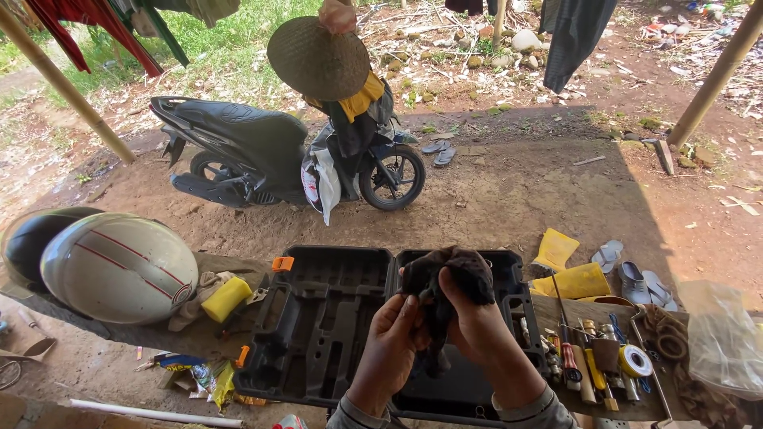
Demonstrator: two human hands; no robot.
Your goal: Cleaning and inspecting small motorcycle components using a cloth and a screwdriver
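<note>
Both hands up together over the open black plastic tool case (318, 318), left hand (395, 334) and right hand (477, 322) each closed around the crumpled dark cloth (455, 278) bunched between them.

**What can't be made out**

The dark rag (453, 278) wraps whatever both hands grip, so it stays hidden; forearms run off the bottom edge; the small tools (592, 357) on the bench are too tiny to identify; the plastic bag (723, 338) is cut at the right edge.

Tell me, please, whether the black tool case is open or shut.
Open: the black tool case lies flat, both moulded halves facing up.
</note>
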